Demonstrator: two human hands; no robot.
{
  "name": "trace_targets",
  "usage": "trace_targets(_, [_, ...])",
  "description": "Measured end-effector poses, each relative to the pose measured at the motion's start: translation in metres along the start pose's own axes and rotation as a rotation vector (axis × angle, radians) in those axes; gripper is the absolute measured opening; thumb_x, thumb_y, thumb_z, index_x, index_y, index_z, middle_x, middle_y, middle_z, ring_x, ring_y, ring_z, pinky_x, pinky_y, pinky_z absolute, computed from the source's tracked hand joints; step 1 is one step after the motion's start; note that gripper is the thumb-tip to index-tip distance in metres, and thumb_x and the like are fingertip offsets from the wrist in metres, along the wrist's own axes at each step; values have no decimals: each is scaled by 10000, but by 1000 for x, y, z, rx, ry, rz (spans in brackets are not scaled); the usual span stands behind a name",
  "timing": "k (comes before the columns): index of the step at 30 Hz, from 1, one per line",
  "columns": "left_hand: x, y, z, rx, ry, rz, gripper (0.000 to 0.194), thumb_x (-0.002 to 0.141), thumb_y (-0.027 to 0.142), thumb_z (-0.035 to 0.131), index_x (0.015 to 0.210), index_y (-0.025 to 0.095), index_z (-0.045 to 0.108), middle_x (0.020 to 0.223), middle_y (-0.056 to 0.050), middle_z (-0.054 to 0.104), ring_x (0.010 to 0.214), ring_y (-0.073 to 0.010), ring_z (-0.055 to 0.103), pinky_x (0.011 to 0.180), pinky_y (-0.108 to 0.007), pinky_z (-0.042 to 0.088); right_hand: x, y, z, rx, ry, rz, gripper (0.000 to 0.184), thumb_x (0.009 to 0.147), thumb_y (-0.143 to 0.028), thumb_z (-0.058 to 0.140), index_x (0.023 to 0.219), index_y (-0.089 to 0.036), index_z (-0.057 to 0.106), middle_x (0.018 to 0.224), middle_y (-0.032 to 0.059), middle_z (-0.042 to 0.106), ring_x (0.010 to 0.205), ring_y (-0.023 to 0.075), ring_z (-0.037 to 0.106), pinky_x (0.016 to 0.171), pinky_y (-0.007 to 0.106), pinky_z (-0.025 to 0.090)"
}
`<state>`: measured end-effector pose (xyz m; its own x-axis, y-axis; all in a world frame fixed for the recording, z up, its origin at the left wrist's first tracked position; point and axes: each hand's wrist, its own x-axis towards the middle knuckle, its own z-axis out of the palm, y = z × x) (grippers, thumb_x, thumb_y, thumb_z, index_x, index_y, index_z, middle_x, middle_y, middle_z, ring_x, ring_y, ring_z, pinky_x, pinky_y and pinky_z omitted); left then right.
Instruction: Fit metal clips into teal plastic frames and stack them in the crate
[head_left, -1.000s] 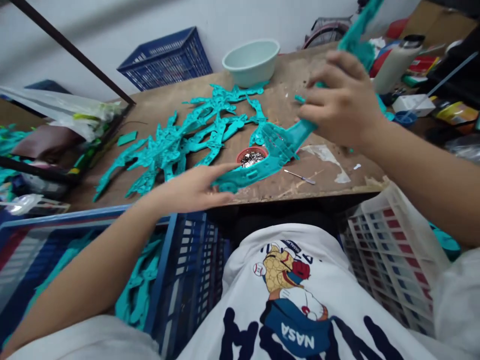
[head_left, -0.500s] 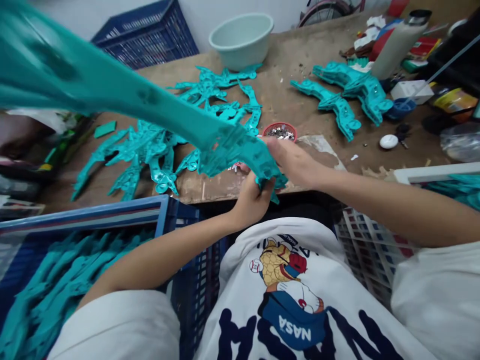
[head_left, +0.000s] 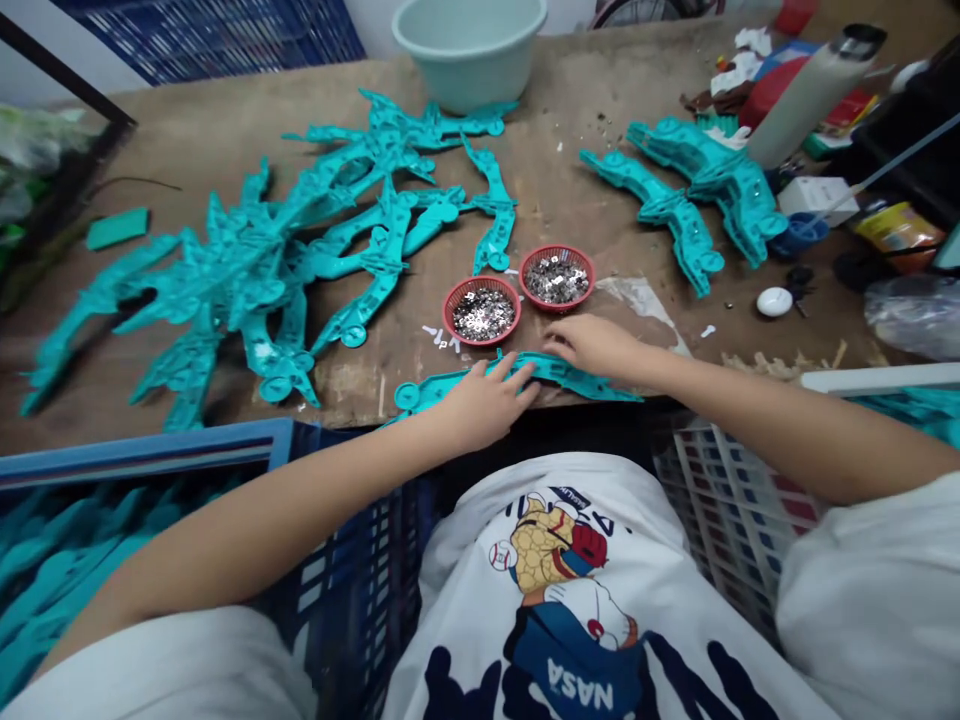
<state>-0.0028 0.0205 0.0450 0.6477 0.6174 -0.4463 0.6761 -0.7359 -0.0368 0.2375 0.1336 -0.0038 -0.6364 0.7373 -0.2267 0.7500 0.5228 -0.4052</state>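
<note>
A long teal plastic part [head_left: 442,388], with a round disc at its left end, lies along the table's near edge. My left hand [head_left: 487,402] rests over its middle with fingers spread, covering a stretch of it. Just above the right half of the part is my right hand [head_left: 596,345], its fingers curled together at the tips; whatever they pinch, if anything, is too small to make out. Beyond the hands stand two red baskets of small metal clips, the left basket [head_left: 448,325] and the right basket [head_left: 589,292]. A few loose clips [head_left: 442,338] lie beside the left one.
Teal parts [head_left: 247,270] are heaped on the left of the table, and more parts [head_left: 697,190] lie at right. A pale basin [head_left: 472,60] stands behind. Blue crate [head_left: 150,445] and white crate [head_left: 720,490] flank my lap. A bottle [head_left: 814,95] and clutter fill the right side.
The teal part held up in both hands has come down onto the table edge. A large teal piece across the upper left is gone from view. My right hand has left its grip on the part.
</note>
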Motion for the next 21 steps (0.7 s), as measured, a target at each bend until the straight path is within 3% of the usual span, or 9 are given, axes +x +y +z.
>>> trace_targets(2, [4,-12,15,-39,-127,-30,915,1146,260,908,1993,193,568,2124,-263,390,1963,-566,437,1333,-675,712,-1,20,0,-175,-14,67,233,1238,-217,751,1366,-142,931,1439,257,928,1345,414,884,1053,430,634])
trace_targets(5, [3,-17,31,-107,-168,-42,963,1158,272,892,2037,206,503,2144,-277,306,1993,-568,371,1277,-649,743,-7,48,-2,-243,-136,173,209,1133,-139,824,1289,-177,957,1288,213,949,1185,414,904,962,452,651])
trace_targets(8, [2,-21,28,-149,-102,-30,834,1180,253,837,1977,203,598,2089,-275,459,1924,-543,515,1229,-583,751,-9,63,-8,-249,-139,210,178,1129,-162,825,1219,-201,973,1217,184,952,1104,410,898,912,466,653])
trace_targets(10, [6,-30,19,-154,-10,28,607,1214,226,761,1820,194,760,1904,-257,717,1728,-467,737,1177,-500,740,-1,65,-17,-250,-53,180,196,1164,-225,807,1246,-196,983,1252,184,957,1143,424,897,955,494,669])
trace_targets(12, [13,-45,10,-154,110,79,383,1264,223,660,1566,172,891,1590,-223,899,1465,-386,866,1142,-461,712,17,64,-27,-245,108,132,272,1207,-265,755,1323,-194,990,1321,187,959,1224,433,898,1051,528,684])
trace_targets(14, [21,-65,8,-149,232,23,368,1303,250,583,1426,159,918,1455,-207,924,1397,-373,864,1169,-480,679,45,63,-34,-253,253,115,337,1224,-251,716,1405,-189,993,1406,201,952,1327,443,888,1158,559,685])
trace_targets(16, [28,-84,15,-144,289,-132,403,1321,304,573,1481,148,908,1577,-222,891,1522,-407,811,1238,-518,641,75,62,-36,-243,258,149,335,1203,-242,764,1437,-190,999,1434,203,949,1382,454,880,1218,574,686])
trace_targets(18, [34,-97,27,-154,249,-254,438,1327,371,607,1567,147,897,1701,-225,848,1603,-431,772,1296,-544,608,100,64,-34,-206,178,197,298,1164,-238,839,1404,-192,1010,1396,192,959,1376,454,882,1234,572,692])
trace_targets(21, [38,-105,41,-188,188,-283,478,1337,425,613,1581,136,905,1730,-216,841,1605,-429,773,1338,-537,573,118,71,-27,-171,140,212,241,1117,-229,872,1304,-187,1017,1312,168,968,1311,429,891,1221,548,695])
